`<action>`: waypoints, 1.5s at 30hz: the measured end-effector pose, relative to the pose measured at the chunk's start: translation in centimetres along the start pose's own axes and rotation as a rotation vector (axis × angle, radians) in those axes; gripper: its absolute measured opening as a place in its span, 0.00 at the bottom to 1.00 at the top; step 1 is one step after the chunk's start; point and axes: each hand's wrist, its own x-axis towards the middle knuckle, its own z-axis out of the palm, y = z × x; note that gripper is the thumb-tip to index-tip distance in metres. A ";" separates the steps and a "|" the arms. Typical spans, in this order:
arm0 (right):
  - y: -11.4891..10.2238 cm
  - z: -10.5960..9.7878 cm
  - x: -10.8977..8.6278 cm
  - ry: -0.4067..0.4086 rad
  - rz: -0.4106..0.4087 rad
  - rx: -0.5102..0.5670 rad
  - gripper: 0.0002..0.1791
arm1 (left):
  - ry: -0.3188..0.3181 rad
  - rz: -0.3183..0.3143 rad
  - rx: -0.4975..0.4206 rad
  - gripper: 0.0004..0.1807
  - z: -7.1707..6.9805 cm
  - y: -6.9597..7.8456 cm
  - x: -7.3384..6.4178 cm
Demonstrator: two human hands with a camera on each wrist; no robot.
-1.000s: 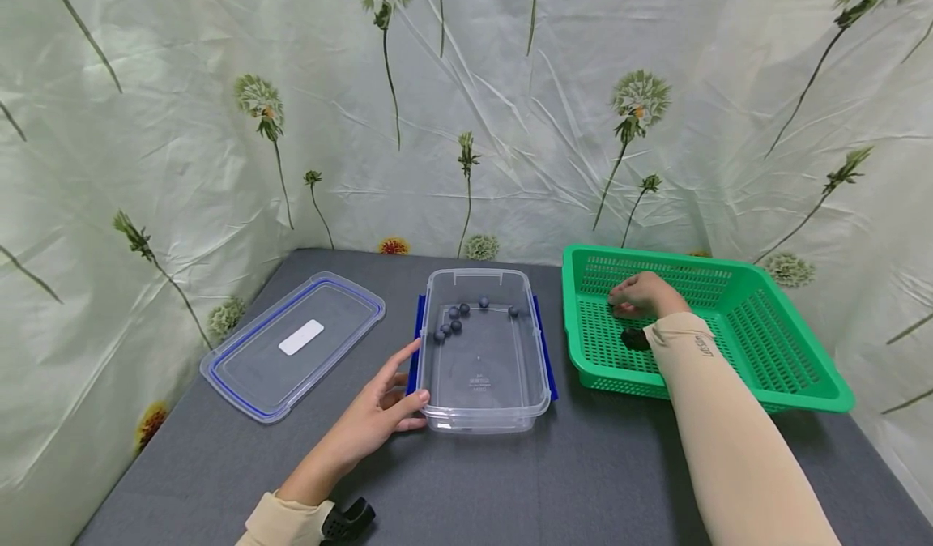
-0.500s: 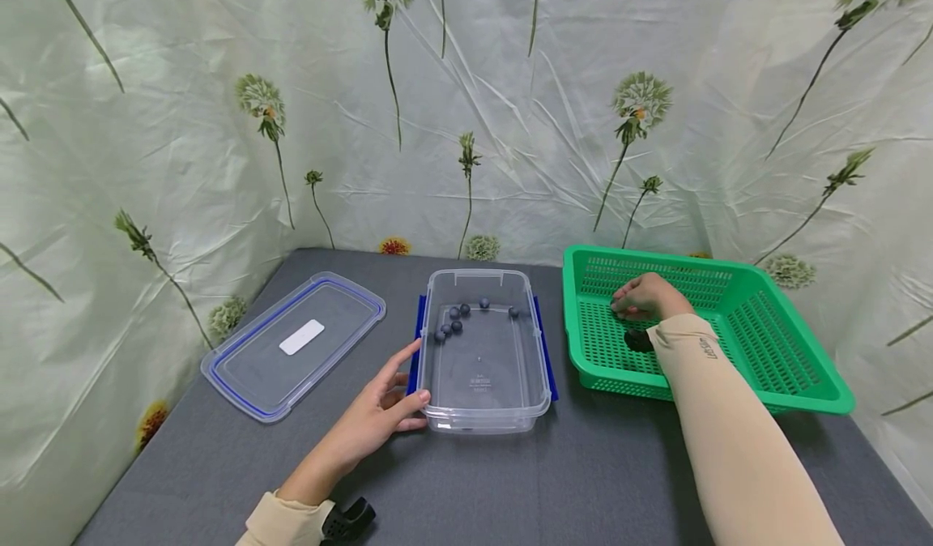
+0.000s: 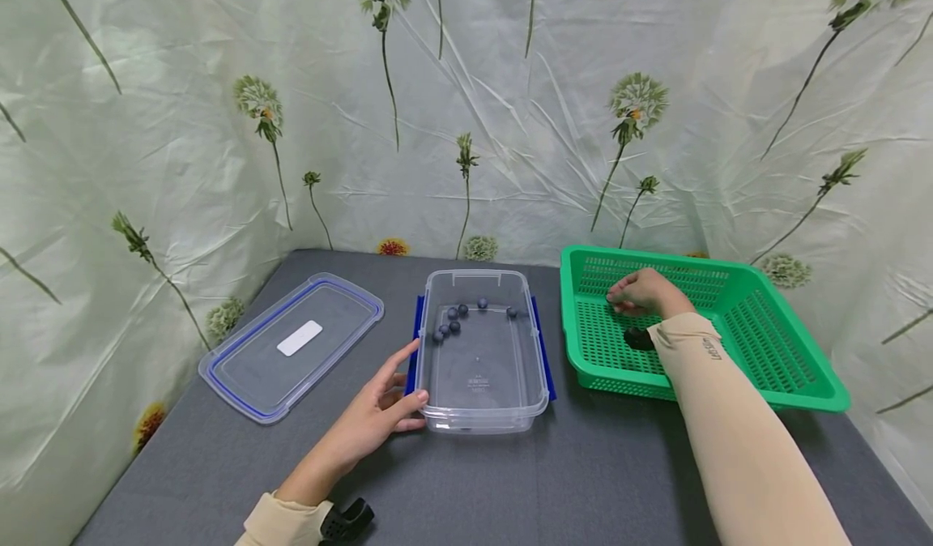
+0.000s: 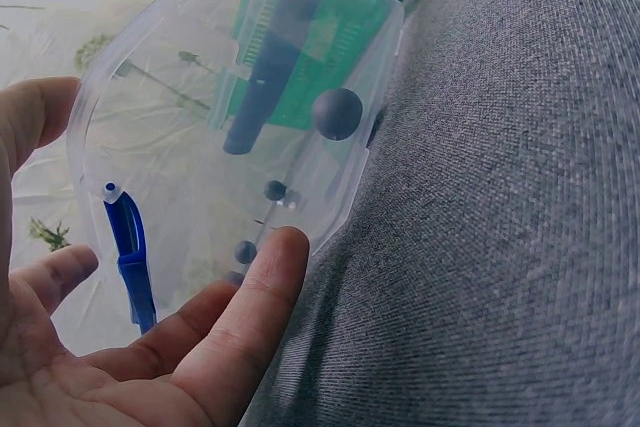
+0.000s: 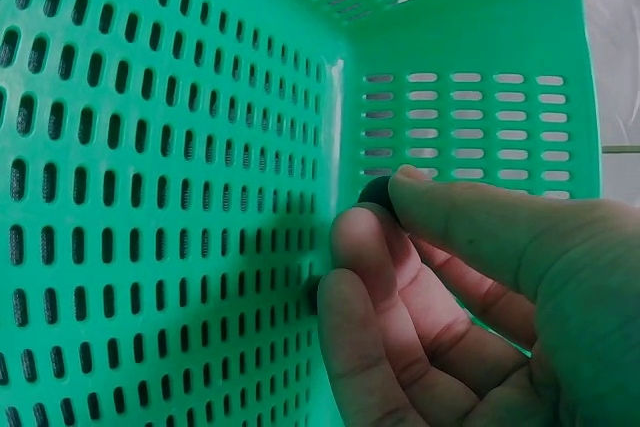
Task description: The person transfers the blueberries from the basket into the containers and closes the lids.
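A clear plastic container (image 3: 487, 411) with blue side clips stands mid-table, with several blueberries (image 3: 455, 326) on its floor, mostly toward the far left. My left hand (image 3: 375, 416) rests against its left side, fingers spread and fairly straight. In the left wrist view those fingers (image 4: 245, 337) touch the clear wall near a blue clip (image 4: 130, 257). Inside the green basket (image 3: 809, 396), at its left part, is my right hand (image 3: 645, 295). The right wrist view shows its thumb and forefinger pinching a blueberry (image 5: 377, 191); another dark round thing (image 5: 312, 295) is partly hidden behind a finger.
A clear lid (image 3: 321, 376) with a blue seal and a white label lies flat on the left of the grey table (image 3: 481, 489). Floral-patterned sheeting (image 3: 510, 108) hangs behind and beside the table. The basket's raised walls surround the right hand.
The right hand shifts only slightly within the basket's left part, its fingers bunched throughout. The left hand, container, lid and berries in the container stay in place.
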 end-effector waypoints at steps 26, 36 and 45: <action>-2.5 0.0 -1.2 -0.035 -0.110 0.068 0.26 | 0.005 0.011 -0.006 0.44 0.0 0.1 -0.1; -3.7 0.7 -1.6 -0.028 -0.164 0.095 0.26 | -0.009 0.006 -0.010 0.43 0.0 0.0 0.0; -5.3 1.5 -1.5 0.008 -0.206 0.092 0.25 | -0.014 0.007 -0.015 0.44 -0.1 0.1 -0.1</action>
